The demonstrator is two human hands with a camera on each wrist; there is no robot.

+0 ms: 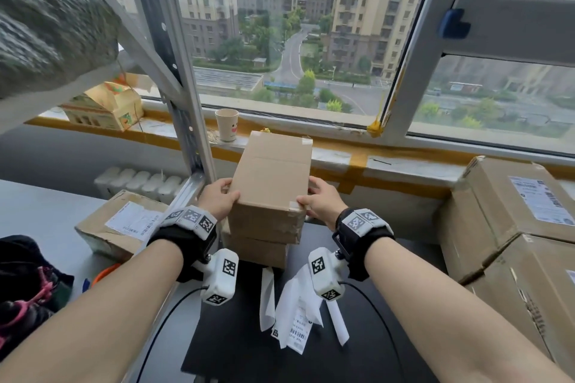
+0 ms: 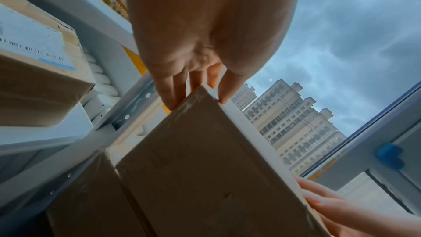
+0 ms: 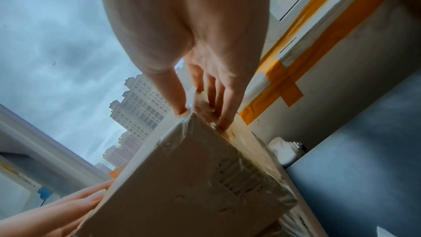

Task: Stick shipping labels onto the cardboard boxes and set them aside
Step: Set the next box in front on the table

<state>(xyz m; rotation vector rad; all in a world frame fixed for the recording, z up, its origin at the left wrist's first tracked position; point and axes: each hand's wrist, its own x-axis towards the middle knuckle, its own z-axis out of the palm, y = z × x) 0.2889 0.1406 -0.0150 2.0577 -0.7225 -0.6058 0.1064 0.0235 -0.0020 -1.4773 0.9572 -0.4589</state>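
A plain brown cardboard box [image 1: 272,171] with taped corners and no label on its top sits on a second brown box [image 1: 255,250] at the middle of the dark mat. My left hand [image 1: 219,197] grips its near left corner, thumb on top and fingers down the side [image 2: 169,93]. My right hand [image 1: 320,200] grips the near right corner the same way, with its fingers [image 3: 224,107] on the taped side. The box [image 2: 205,168] fills the lower part of the left wrist view, and the right wrist view shows its taped side [image 3: 205,177]. White shipping labels [image 1: 295,311] lie loose on the mat in front of the stack.
A labelled box [image 1: 124,224] lies on the grey table at left. Two big labelled boxes [image 1: 513,227] are stacked at right. A metal shelf post [image 1: 189,121] rises just left of the stack. A paper cup [image 1: 226,124] and a printed carton [image 1: 104,106] stand on the windowsill.
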